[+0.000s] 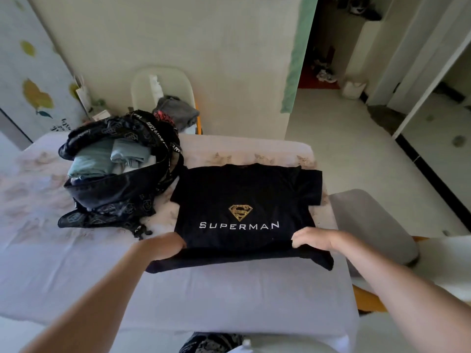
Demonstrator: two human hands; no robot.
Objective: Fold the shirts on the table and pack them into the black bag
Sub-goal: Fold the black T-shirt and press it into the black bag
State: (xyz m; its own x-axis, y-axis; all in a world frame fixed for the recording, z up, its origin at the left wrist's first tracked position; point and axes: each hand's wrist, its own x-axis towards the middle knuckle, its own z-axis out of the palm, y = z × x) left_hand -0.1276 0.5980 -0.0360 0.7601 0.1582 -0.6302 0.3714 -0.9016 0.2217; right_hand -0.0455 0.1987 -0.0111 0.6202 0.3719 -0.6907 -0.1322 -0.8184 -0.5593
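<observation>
A black T-shirt (244,189) with a gold emblem and the word SUPERMAN lies print-up on the table (229,296), its near part doubled under. My left hand (165,247) grips the shirt's near-left fold, fingers curled round the cloth. My right hand (314,239) pinches the near-right fold. The black bag (119,189) lies open to the left of the shirt, with folded teal and blue shirts (107,159) inside it.
A pale cloth covers the table. A chair (163,90) beyond the far edge holds grey and red clothes (175,114). A grey-seated chair (372,220) stands at the table's right side. Open floor lies to the right.
</observation>
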